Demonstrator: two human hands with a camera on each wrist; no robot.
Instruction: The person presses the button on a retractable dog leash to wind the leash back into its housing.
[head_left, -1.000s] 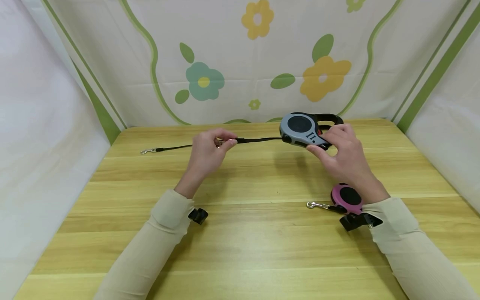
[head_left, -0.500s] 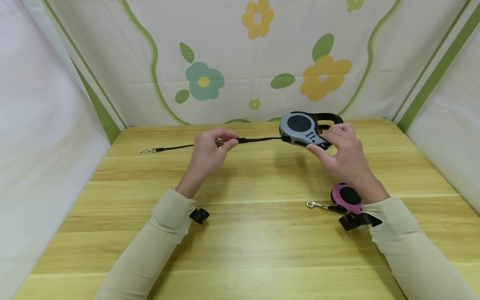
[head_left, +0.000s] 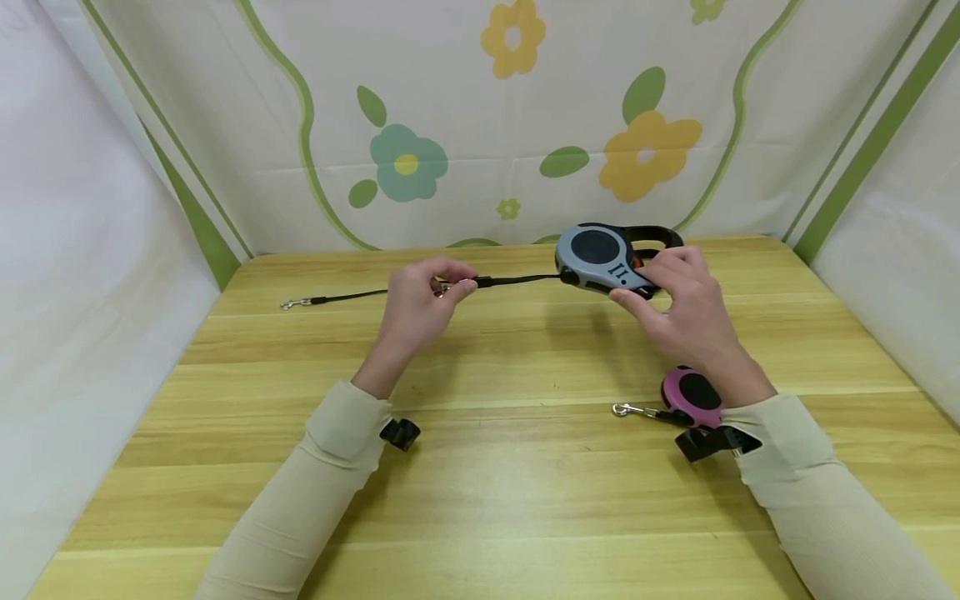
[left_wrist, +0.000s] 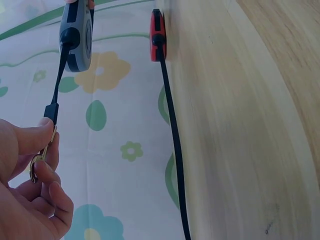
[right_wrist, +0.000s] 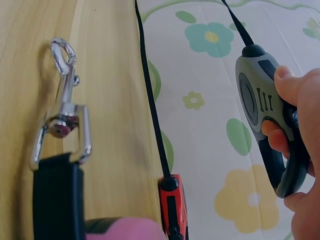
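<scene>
My right hand (head_left: 675, 287) grips a grey retractable leash (head_left: 597, 254) by its handle and holds it above the wooden table (head_left: 525, 483). In the right wrist view its fingers (right_wrist: 280, 137) curl round the grey leash (right_wrist: 257, 97). A short black strap (head_left: 521, 278) runs from the case to my left hand (head_left: 453, 285), which pinches the metal clip (left_wrist: 39, 159) at its end. A red leash case (left_wrist: 158, 35) lies behind on the table, mostly hidden in the head view. Its thin black cord (head_left: 348, 295) ends in a clip (head_left: 291, 303).
A pink retractable leash (head_left: 693, 393) lies by my right wrist with its metal clip (head_left: 622, 409) pointing left; the clip (right_wrist: 62, 125) shows close in the right wrist view. A flowered cloth (head_left: 480, 125) walls the back and white cloth the sides.
Almost nothing differs. The grey leash has edged slightly left and my left hand slightly right, with both grips unchanged.
</scene>
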